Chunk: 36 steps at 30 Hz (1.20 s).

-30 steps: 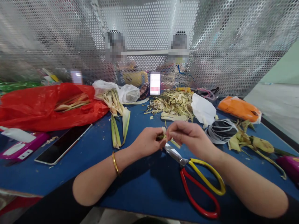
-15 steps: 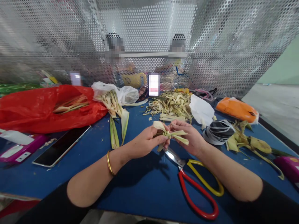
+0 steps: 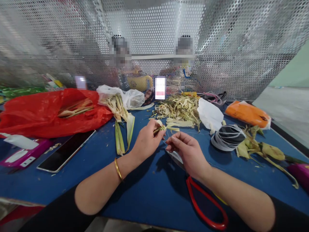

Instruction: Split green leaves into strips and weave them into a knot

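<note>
My left hand is closed around a small bundle of pale dried husk strips, whose ends stick out past the fingertips. Just right of it, my right hand pinches a thin thread that runs up to the bundle. Beneath the right hand and forearm lie scissors; the red handle shows, while the yellow one and the blades are mostly covered. A spool wound with white thread stands to the right of that hand.
A pile of husk scraps lies ahead, beside white paper. Leafy husks, a red plastic bag and a phone are leftward. Rightward sits an orange packet. A perforated panel closes off the back; two people are beyond.
My left hand has moved slightly left and up with the husk bundle. My right hand has drawn back from the bundle, toward me, and now covers more of the scissors.
</note>
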Each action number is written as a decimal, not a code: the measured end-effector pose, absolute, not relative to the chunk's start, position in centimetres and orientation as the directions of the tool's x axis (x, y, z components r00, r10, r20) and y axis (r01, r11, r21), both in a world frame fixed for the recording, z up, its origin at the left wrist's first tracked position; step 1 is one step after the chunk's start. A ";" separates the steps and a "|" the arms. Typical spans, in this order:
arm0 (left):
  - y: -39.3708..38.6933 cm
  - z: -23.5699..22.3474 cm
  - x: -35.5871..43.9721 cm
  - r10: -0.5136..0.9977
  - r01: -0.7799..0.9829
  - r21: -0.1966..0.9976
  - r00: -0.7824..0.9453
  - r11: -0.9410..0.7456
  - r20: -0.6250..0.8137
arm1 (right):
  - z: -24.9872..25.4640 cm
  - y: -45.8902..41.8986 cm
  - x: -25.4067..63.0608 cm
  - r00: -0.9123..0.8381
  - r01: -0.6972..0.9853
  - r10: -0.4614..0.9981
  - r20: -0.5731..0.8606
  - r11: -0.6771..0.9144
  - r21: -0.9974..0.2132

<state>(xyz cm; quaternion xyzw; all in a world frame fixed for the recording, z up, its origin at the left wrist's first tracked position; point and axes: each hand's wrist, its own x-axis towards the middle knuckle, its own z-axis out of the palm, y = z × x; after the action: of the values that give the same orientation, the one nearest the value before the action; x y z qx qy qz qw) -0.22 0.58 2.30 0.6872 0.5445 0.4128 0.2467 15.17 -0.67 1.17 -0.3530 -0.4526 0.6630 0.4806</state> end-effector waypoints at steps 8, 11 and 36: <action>0.4 2.8 -0.3 0.915 0.514 0.799 0.390 -0.312 0.106 | 3.4 0.1 16.9 -0.362 0.035 0.891 0.273 0.306 -0.951; -0.2 3.4 -0.3 0.817 0.260 0.943 0.577 -0.209 0.022 | 4.0 1.7 17.7 -0.294 -0.157 0.941 0.165 0.123 -0.980; -0.1 3.5 -0.3 0.842 0.292 0.916 0.533 -0.275 0.083 | 4.9 1.6 18.7 -0.364 0.396 0.833 0.416 0.543 -0.740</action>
<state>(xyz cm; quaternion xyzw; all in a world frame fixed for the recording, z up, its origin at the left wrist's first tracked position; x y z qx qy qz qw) -0.28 -0.12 3.46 0.7419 0.3822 0.2955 0.4650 18.66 1.64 4.87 -0.3940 -0.7803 0.2709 0.4031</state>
